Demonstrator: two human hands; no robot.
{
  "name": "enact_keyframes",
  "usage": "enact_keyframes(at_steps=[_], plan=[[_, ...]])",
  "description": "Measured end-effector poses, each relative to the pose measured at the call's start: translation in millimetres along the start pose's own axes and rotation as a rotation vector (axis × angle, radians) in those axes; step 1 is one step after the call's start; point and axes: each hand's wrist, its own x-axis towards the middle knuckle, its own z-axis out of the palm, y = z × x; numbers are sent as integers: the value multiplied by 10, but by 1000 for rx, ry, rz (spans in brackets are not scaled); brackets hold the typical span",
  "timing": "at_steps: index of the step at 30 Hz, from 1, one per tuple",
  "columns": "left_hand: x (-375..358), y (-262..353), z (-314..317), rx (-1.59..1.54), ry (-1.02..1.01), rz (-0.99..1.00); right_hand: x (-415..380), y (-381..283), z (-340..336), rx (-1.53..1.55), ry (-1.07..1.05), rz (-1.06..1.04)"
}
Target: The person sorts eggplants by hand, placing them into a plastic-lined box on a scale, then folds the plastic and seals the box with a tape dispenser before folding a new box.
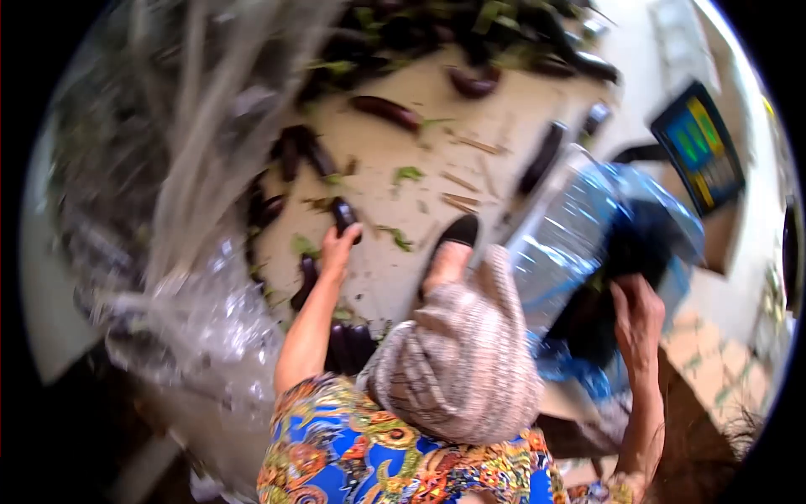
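My left hand (340, 249) is closed around the lower end of a dark purple eggplant (342, 212), above the pale floor. Beside that forearm lies another eggplant (304, 281). Over on the right, my right hand (640, 307) reaches into the opening of a clear blue plastic bag (558, 252). Its fingers are curled against a dark mass (625, 244) inside the bag; blur and shadow hide what they grip.
A heap of eggplants (470, 25) lies at the back, with a single eggplant (388, 112) nearer. Cut stalks and leaf scraps (460, 181) litter the floor. Large clear plastic sacks (201, 294) stand at left. A scale with a lit display (697, 147) is at right.
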Motion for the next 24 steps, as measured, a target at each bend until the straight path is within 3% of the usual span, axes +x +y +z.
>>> enact_keyframes(at_steps=[1,2,4,6,8,9,11,12,14,15,16,20,22,24], plan=[[-291,359,191,-394,-82,-156,24,-98,-85,87,12,7],[-467,556,291,-566,-233,-134,35,-200,-176,174,30,17],[-1092,1428,585,-597,-427,141,63,-398,-344,344,-44,166],[-1405,2014,761,-458,-608,333,97,-449,-312,577,-79,84],[-1721,2650,971,-374,-795,360,171,-616,-286,557,-73,-106],[-1798,2816,1118,-215,-844,530,189,-684,-272,613,-86,-144],[-2039,3244,1469,122,-920,991,171,-750,-299,1049,-124,58],[-2155,3388,1605,265,-912,1192,144,-658,-384,1037,-110,102],[-2108,3407,1654,240,-1061,1241,35,-445,-603,942,-160,264],[-2048,3399,1614,203,-1066,1260,-57,-322,-646,1012,-222,349],[-1981,3359,1532,185,-1079,1071,-164,-160,-610,994,-235,327],[-1460,2694,1150,13,-672,606,-505,383,-342,310,-278,333],[-1027,2152,818,73,-447,518,-573,331,-262,63,-305,363],[-494,1405,347,155,-215,498,-697,665,114,-138,-146,105]])
